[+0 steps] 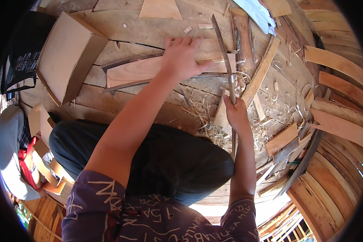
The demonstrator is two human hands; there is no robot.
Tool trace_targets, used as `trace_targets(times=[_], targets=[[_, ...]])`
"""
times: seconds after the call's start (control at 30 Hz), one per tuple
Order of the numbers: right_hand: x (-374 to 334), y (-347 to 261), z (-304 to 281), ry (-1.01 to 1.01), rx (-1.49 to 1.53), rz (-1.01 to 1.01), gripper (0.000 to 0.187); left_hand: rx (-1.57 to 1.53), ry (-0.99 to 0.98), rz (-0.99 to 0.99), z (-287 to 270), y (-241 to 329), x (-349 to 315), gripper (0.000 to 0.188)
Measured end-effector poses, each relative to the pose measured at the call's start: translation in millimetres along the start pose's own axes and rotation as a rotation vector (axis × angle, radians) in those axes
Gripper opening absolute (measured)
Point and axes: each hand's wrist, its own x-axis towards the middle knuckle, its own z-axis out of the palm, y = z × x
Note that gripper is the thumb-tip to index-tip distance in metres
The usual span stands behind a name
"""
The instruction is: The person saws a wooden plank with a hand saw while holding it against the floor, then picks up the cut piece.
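Note:
My left hand rests on a pale wooden board, its fingers stretched toward the far edge and its thumb apart. Dark, thin strips of wood run along the board's long sides. To the right, my right hand is closed round the long handle of a knife. The narrow blade points away from me, just past the board's right end, and the handle's rear end reaches back beside my forearm. Curled wood shavings lie between the board and my right hand.
A bark-edged slab and a slanting wooden strip lie right of the blade. Further right are wood offcuts. A cardboard box and a black bag stand at the left. A pale blue sheet lies at the far right.

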Motion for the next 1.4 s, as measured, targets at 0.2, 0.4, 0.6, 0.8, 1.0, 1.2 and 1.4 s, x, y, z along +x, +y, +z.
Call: trace_targets(times=[0.2, 0.4, 0.6, 0.8, 1.0, 1.2, 1.4], targets=[[25.8, -9.0, -0.5, -0.003, -0.057, -0.008, 0.045, -0.036, 0.008, -0.015, -1.6, 1.8, 0.0, 0.079], [11.2, -7.8, 2.0, 0.003, 0.001, -0.030, 0.045, -0.035, 0.017, 0.004, -5.9, 4.8, -4.7, 0.079], [20.3, -0.5, 9.2, 0.014, 0.003, -0.010, 0.044, -0.043, -0.020, -0.053, 0.1, -1.7, 3.0, 0.078], [7.6, -2.2, 2.6, -0.005, -0.029, 0.033, 0.043, -0.057, -0.037, -0.021, -3.0, 1.6, 1.1, 0.077], [4.5, -1.6, 6.7, 0.012, -0.010, -0.007, 0.039, -0.044, -0.038, -0.020, -3.2, 1.9, 0.3, 0.078], [5.3, 12.9, 15.3, -0.001, 0.074, 0.015, 0.039, -0.050, -0.034, -0.061, 1.0, -0.7, 5.0, 0.076], [-29.1, 8.9, 6.9, 0.028, -0.011, 0.085, 0.042, -0.034, 0.006, -0.057, 4.1, -3.2, 4.6, 0.076]])
